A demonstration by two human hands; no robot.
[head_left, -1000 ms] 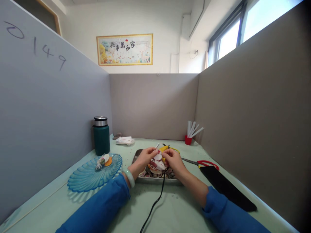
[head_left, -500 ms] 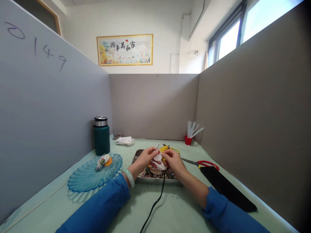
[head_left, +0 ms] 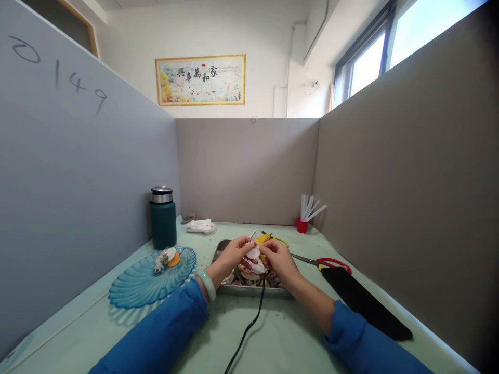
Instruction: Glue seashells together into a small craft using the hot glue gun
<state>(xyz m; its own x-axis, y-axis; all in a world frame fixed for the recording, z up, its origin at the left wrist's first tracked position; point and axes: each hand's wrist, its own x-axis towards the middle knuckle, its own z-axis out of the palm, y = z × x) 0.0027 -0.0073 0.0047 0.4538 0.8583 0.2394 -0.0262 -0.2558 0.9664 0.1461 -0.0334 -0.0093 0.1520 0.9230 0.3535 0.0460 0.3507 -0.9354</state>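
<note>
both hands meet over a steel tray [head_left: 222,287] at the middle of the worktop [head_left: 280,337]. the left hand [head_left: 231,255] and the right hand [head_left: 277,258] are each closed by the fingertips on a small white shell [head_left: 253,253] held between them, just above the tray. the tray is heaped with more shells [head_left: 249,275], white, reddish and brown; how they lie under the hands cannot be told. a yellow tool [head_left: 264,238] shows just behind the fingers, and a black cord [head_left: 245,330] runs from under the hands toward the near edge of the worktop. whether the right hand also grips the tool is not clear.

left of the tray lies a blue scalloped plate [head_left: 140,285] with a few small pieces at its far side. behind it stands a green flask [head_left: 162,221] with a steel cap. right of the tray lie red-handled scissors [head_left: 331,263], touching or just beside a long black mat [head_left: 362,304]. at the far right corner a red cup [head_left: 301,225] holds white sticks. a white crumpled cloth [head_left: 200,225] lies near the back wall.
</note>
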